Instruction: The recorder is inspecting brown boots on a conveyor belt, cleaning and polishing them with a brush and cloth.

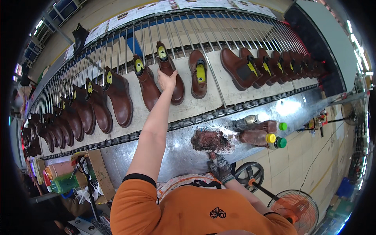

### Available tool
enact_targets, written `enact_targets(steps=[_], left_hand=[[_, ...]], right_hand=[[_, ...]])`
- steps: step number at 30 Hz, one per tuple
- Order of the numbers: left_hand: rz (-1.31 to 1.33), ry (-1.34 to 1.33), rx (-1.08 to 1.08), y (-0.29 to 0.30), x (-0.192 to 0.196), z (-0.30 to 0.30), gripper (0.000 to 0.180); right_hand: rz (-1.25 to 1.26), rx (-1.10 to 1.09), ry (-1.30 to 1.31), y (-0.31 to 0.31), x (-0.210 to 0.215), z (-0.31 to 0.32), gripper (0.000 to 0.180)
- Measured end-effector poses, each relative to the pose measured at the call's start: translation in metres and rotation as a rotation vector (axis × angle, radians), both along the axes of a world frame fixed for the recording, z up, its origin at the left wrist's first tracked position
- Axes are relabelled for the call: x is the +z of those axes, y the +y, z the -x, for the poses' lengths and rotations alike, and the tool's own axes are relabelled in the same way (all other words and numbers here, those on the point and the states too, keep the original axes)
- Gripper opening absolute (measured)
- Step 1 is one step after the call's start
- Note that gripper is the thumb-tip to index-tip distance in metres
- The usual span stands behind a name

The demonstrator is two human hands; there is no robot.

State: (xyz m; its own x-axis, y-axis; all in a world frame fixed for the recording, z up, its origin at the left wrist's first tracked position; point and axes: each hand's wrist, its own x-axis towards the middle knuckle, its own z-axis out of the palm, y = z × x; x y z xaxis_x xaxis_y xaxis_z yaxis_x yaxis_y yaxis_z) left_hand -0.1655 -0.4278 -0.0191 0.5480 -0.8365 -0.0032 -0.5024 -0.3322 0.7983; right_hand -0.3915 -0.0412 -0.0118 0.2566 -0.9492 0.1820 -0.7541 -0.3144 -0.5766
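My bare left hand reaches out over the conveyor and is closed round the shaft of a brown ankle boot with a yellow insole label. Just left of it stands another brown boot, close to my fingers. A single brown shoe sits to the right, its opening facing up. My right hand, in a grey work glove, is low at the metal bench edge, closed on a small brush. The brush's tip is at a dark-stained reddish-brown pad; its bristles are hard to make out.
More brown boots line the conveyor on both sides. Several bottles with coloured caps lie on the metal bench, right of the pad. A fan stands at lower right, a cardboard box at lower left. A grey machine housing covers the conveyor's right end.
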Motion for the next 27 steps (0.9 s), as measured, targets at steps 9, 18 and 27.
enact_targets(steps=[9,18,27], left_hand=[[-0.003,0.239,-0.304,0.139,0.044,-0.033,0.063],[0.100,0.279,-0.278,0.347,0.068,-0.080,0.060],[0.253,0.927,-0.260,0.367,0.077,-0.109,0.059]], right_hand=[[0.042,-0.064,-0.048,0.000,-0.022,-0.002,0.055],[-0.212,-0.106,0.003,0.000,-0.024,0.003,0.052],[-0.316,-0.339,-0.150,0.021,0.033,-0.016,0.066]])
